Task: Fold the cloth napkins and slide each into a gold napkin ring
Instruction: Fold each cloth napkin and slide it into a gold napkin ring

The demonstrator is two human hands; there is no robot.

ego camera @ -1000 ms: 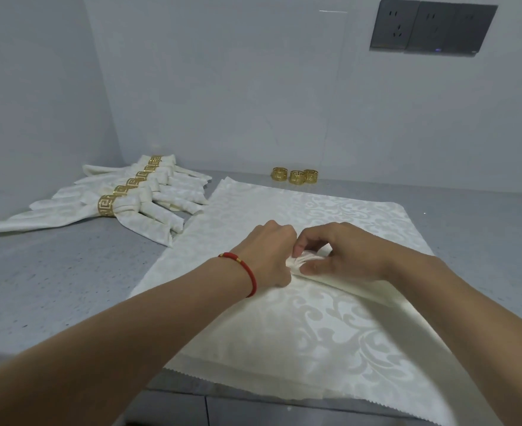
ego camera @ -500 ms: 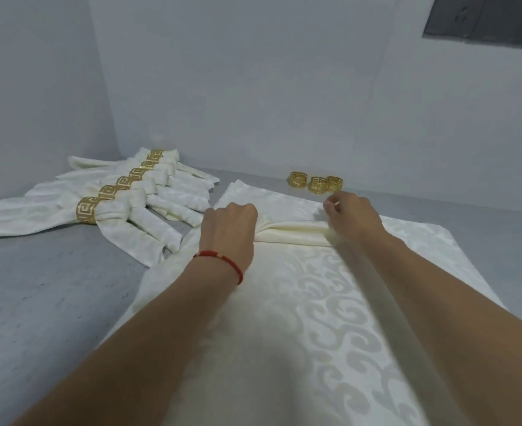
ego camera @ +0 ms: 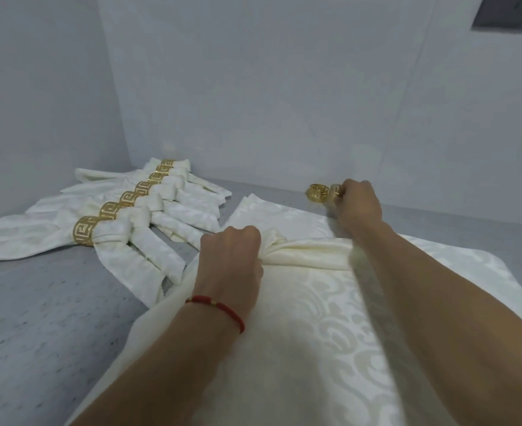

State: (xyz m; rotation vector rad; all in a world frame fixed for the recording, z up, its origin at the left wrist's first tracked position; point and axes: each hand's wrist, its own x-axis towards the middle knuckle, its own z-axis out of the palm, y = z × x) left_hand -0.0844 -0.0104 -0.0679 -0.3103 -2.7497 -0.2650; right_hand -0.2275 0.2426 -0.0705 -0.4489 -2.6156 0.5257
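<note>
The left hand point(ego camera: 230, 256) clenches the gathered middle of the cream damask cloth napkin point(ego camera: 308, 318), which lies on the grey counter point(ego camera: 38, 302). Beyond the napkin's far edge, the right hand point(ego camera: 358, 204) curls around a gold openwork napkin ring point(ego camera: 333, 190). The soft, limp fabric probably springs open unless gripped at the pleats; the rigid ring looks light.
</note>
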